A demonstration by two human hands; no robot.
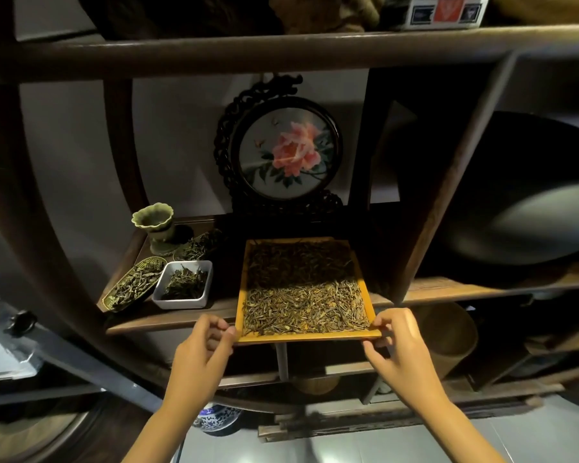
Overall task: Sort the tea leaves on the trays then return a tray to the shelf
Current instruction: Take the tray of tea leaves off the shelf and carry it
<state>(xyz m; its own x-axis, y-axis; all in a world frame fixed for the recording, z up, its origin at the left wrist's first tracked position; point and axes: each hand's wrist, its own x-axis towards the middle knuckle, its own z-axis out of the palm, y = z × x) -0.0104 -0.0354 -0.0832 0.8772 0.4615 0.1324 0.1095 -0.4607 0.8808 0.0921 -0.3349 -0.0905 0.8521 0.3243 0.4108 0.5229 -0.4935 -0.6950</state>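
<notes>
Probably a tea shop: dark wooden shelf (315,51), tea leaves (184,282) in dishes.

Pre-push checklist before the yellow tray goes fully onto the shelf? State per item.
1. Left hand pinches the yellow tray at its near-left corner: ok.
2. Right hand pinches the near-right corner: ok.
3. Tray fully supported by the shelf: not ok, the near edge overhangs.
4. Tea leaves contained inside the rim: ok.
5. Gap to the white dish on the left: ok, apart.
6. Room behind, toward the flower screen: cannot tell, too dark.
</notes>
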